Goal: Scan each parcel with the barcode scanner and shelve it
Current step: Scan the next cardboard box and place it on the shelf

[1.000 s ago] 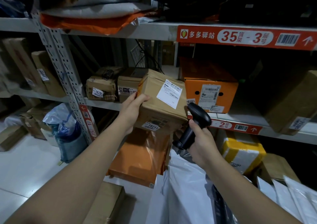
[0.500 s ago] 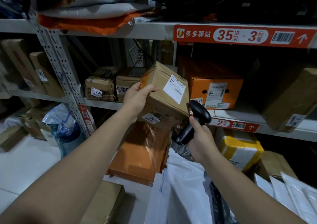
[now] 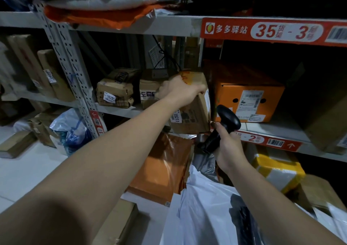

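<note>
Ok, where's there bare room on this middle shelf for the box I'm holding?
Bare shelf shows between the orange box and the big brown carton. The slot left of the orange box, beside the taped box, is where your left hand holds the 19211 box: tight. Left of that is crowded.

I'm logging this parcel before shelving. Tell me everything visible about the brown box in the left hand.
The brown box is a worn cardboard parcel, tilted, at the front edge of the shelf, just left of the orange box. A white sticker reading 19211 shows on its near face, and a white label's edge on its right side. The left hand grips its top from above.
</note>
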`<control>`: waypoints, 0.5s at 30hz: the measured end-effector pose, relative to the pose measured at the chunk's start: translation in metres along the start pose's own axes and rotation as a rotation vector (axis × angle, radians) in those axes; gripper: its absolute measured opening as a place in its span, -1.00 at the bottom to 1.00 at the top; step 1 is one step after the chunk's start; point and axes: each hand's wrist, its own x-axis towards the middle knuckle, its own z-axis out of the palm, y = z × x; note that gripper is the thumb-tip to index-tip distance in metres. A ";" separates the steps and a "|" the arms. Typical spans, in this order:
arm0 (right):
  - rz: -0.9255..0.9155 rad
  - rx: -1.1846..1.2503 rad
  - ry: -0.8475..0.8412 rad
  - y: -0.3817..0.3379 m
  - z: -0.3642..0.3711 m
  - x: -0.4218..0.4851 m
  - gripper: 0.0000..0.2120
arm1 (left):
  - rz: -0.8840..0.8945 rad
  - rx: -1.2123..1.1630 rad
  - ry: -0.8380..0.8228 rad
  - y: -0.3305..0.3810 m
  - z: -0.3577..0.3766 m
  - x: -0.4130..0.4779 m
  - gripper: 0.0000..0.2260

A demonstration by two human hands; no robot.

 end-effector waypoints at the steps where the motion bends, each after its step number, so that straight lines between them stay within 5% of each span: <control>1: 0.003 -0.008 0.002 0.001 0.001 0.000 -0.71 | 0.007 0.054 0.005 0.004 0.002 0.001 -0.08; 7: -0.059 -0.096 0.015 0.017 0.003 0.004 -0.75 | 0.077 0.229 -0.030 0.027 0.009 0.004 -0.10; 13: -0.032 0.017 0.057 0.016 0.002 0.006 -0.82 | 0.213 -0.330 -0.113 -0.017 -0.011 0.026 -0.47; 15: -0.025 0.041 0.066 0.016 0.004 0.005 -0.82 | 0.156 -0.449 -0.193 -0.041 -0.008 0.024 -0.33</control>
